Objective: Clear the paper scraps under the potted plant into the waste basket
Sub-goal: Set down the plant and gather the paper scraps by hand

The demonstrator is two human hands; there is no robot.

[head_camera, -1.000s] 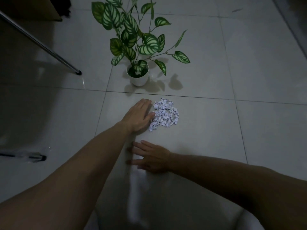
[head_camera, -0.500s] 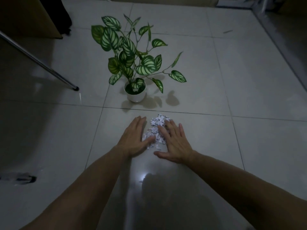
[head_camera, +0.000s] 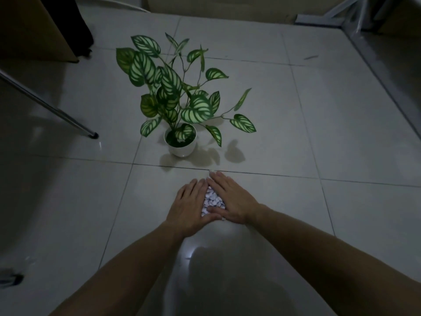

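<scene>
A small heap of white paper scraps [head_camera: 211, 200] lies on the grey tiled floor, a little in front of the potted plant [head_camera: 181, 145], a white pot with striped green leaves. My left hand [head_camera: 188, 207] presses against the heap's left side and my right hand [head_camera: 231, 199] against its right. The fingertips meet at the far end and the thumbs at the near end, so both hands cup the scraps between them. Part of the heap is hidden under the palms. No waste basket is in view.
A slanted metal pole [head_camera: 45, 104] ends in a black foot at the left of the plant. A brown cabinet [head_camera: 34, 28] stands at the far left. A dark object [head_camera: 10, 278] lies at the lower left edge. A metal frame [head_camera: 337, 17] is at the far right.
My right hand moved from the floor nearer me up to the heap's right side. Both hands then closed in on the scraps, squeezing the heap narrower. The camera tilted up.
</scene>
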